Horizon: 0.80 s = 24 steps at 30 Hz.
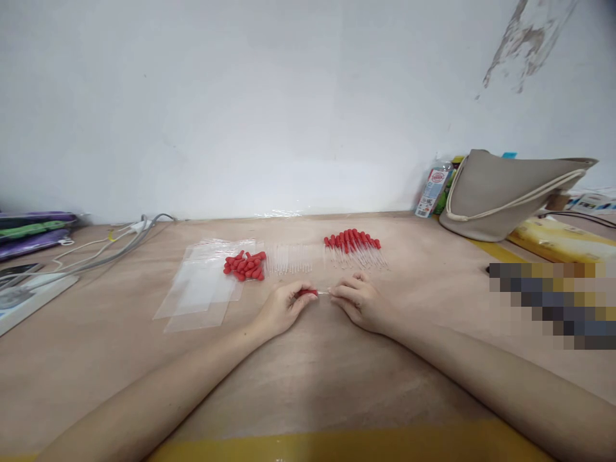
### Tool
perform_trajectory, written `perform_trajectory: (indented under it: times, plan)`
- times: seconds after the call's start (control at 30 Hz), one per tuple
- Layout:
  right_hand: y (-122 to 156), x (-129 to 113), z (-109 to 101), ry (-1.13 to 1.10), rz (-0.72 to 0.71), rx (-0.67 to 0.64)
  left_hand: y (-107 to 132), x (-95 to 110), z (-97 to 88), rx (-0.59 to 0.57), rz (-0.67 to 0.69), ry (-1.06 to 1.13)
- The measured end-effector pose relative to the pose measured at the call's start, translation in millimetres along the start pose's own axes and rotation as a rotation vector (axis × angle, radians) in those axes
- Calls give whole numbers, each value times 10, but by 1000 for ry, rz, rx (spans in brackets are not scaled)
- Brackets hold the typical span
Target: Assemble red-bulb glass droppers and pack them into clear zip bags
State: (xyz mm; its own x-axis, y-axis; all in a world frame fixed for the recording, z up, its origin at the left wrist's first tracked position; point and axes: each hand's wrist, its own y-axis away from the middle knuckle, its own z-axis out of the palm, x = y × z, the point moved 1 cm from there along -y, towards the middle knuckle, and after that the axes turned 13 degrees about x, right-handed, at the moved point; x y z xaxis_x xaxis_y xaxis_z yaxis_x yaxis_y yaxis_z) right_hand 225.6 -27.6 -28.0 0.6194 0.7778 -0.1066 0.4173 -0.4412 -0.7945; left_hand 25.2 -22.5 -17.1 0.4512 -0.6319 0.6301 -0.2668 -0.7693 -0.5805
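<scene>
Wall: I see a pale wall [289, 96] across the far side, its paint peeled at upper right.
Tabletop: a brown table [269, 385] spreads below it, with a yellow strip [308, 447] along the near edge.
Right side: a grey bag [514, 192] with a cream cord stands near the wall, a bottle [432, 192] just beside it, a yellow packet [553, 240] in front; a pixelated patch nearer me hides what lies there.
Left side: purple and green packages [33, 234] and cables [142, 226] crowd the edge, well apart from the hands.
Plastic sleeves: clear bags [192, 289] lie flat and overlapping, beyond the left forearm.
Left hand: my left hand [283, 308] is narrow, pinching a red bulb [309, 292].
Right hand: my right hand [359, 301] grips a thin clear tube [323, 293] by the fingertips; it points at the bulb, but I cannot tell how far in it sits.
Just beyond the hands: red-topped tubes [353, 240] in a row, loose red bulbs [244, 266] heaped partly on the sleeves, bare tubes [289, 258] between.
</scene>
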Motion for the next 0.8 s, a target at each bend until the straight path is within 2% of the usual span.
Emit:
perform_trajectory:
  times: [0.23,0.4,0.8]
  plan:
    - [-31,4,-28,84,-40,-46,22,-11,5,-66,21,-54]
    - [-38,-75,-7,108,-53,-5,20,-16,7,-85,76,-98]
    - [-126,-105,112,52,-78,-2,35,-35,15,-59,65,-51]
